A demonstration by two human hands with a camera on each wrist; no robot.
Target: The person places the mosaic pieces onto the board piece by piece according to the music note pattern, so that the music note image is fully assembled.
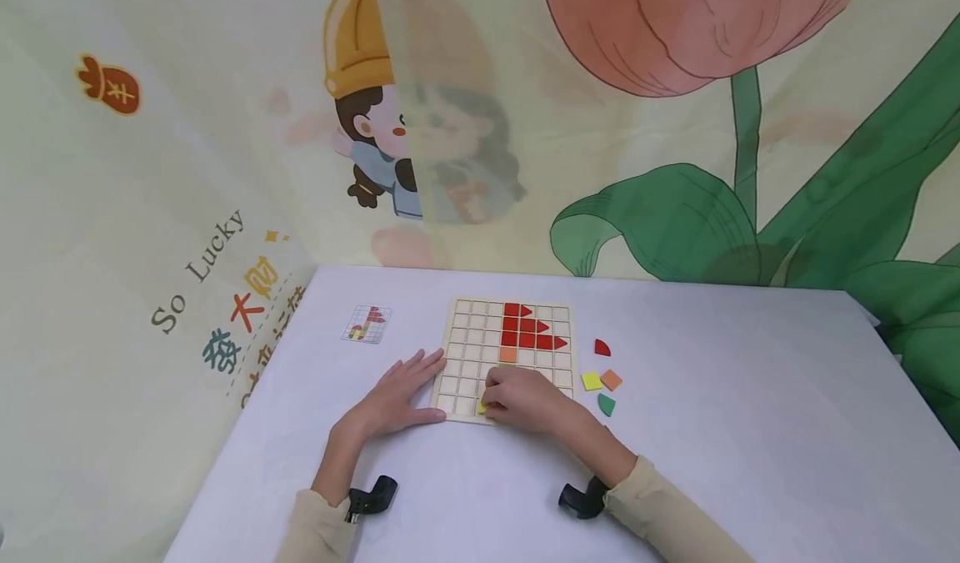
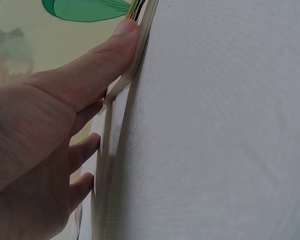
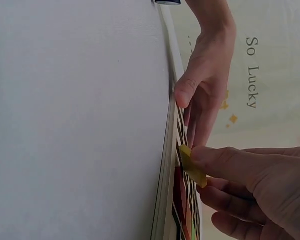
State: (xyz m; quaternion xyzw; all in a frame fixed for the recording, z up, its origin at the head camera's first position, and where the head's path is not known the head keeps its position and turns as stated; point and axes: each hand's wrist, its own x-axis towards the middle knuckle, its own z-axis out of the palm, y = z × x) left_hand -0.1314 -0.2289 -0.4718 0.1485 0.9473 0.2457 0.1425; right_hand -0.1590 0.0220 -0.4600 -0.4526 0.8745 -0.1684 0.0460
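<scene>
A light wooden grid board (image 1: 468, 338) lies on the table. Red squares and pointed red pieces (image 1: 519, 326) fill cells at its upper right, with an orange square (image 1: 508, 354) below them. My right hand (image 1: 525, 398) pinches a small yellow piece (image 3: 192, 167) between thumb and fingers over the board's near edge; its full shape is partly covered. My left hand (image 1: 396, 396) is spread at the board's left side, thumb and fingertips touching the frame. The right hand hides several cells under it.
Right of the board lie a red quarter-round piece (image 1: 602, 347), a yellow square (image 1: 592, 381), an orange square (image 1: 611, 379) and a green piece (image 1: 607, 404). A pattern card (image 1: 367, 324) lies to the left on the white table (image 1: 750, 429). Printed cloth hangs behind.
</scene>
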